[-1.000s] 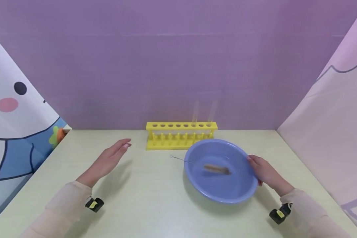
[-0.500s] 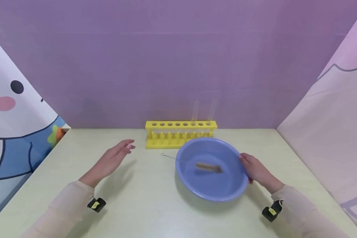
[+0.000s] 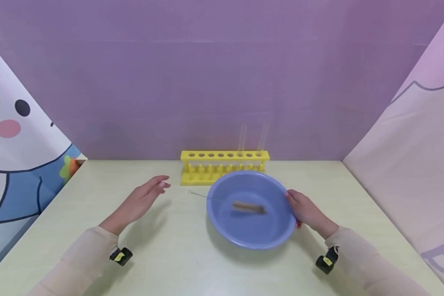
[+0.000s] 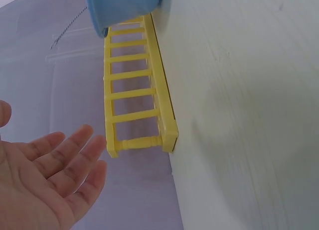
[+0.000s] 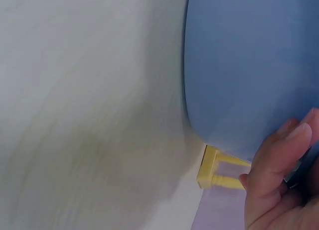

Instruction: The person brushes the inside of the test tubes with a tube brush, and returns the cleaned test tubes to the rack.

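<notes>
My right hand grips the right rim of a blue plastic basin, thumb over the edge and fingers beneath. Whether the basin's base touches the table cannot be made out. Inside lies a test tube brush with brown bristles; its thin looped wire handle sticks out over the left rim. My left hand hovers left of the basin, holding nothing, its palm and loosely extended fingers plain in the left wrist view. Behind the basin stands a yellow test tube rack, its lower right part hidden.
Two clear test tubes stand upright toward the rack's right end. A purple backdrop rises right behind the pale table. Printed cloth panels border the left and right sides.
The basin, with the brush in it, has slid leftward across the view in my right hand's grip. My left hand has shifted slightly to the right.
</notes>
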